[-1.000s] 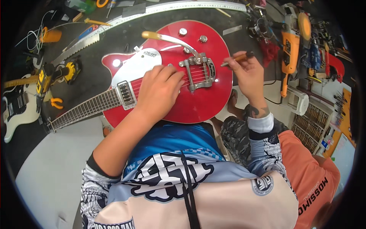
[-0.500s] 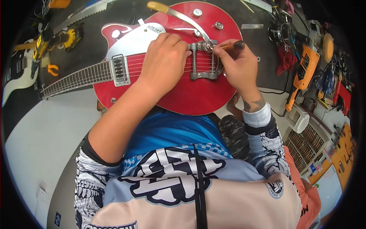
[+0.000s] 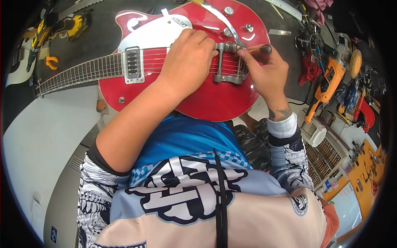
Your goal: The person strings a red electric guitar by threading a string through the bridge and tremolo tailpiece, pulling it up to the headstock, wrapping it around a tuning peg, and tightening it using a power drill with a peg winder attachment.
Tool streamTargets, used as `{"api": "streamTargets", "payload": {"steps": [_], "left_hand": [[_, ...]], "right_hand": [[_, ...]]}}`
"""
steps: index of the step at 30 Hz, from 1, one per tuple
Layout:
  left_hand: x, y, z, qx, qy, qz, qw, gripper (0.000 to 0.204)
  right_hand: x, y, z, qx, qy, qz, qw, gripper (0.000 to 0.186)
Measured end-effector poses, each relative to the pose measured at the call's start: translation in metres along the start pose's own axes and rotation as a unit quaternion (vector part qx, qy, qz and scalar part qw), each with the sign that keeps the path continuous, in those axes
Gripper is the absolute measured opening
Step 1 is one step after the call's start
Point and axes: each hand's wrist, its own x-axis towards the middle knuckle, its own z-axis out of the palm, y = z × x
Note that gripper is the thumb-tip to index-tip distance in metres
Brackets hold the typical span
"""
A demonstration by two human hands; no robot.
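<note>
A red electric guitar lies face up across the dark bench, its neck pointing left. My left hand rests over the strings, fingers curled and pinched beside the metal vibrato tailpiece; what they pinch is hidden. In my right hand is a tool with a brown handle, held between thumb and fingers. Its working end meets the upper part of the tailpiece, under the base of the vibrato arm; the tip cannot be made out.
Left on the bench lie a yellow-and-black power drill and orange-handled pliers. A steel ruler is right of the guitar. Further right are a red cloth and an orange power tool. Another person's orange sleeve shows lower right.
The view has shifted, so the guitar and both hands appear slightly further right. Both hands stay at the tailpiece with much the same grip.
</note>
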Motion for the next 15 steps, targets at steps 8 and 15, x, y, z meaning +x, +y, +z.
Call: {"api": "streamTargets", "payload": {"steps": [8, 15], "left_hand": [[-0.0011, -0.0007, 0.0009, 0.000, 0.010, 0.008, 1.000, 0.010], [-0.0004, -0.0021, 0.0018, -0.006, 0.015, 0.005, 1.000, 0.010]], "right_hand": [[0.0015, -0.0016, -0.0005, 0.034, -0.009, 0.066, 0.997, 0.016], [0.0068, -0.0044, -0.0023, 0.032, -0.025, 0.075, 0.996, 0.015]]}}
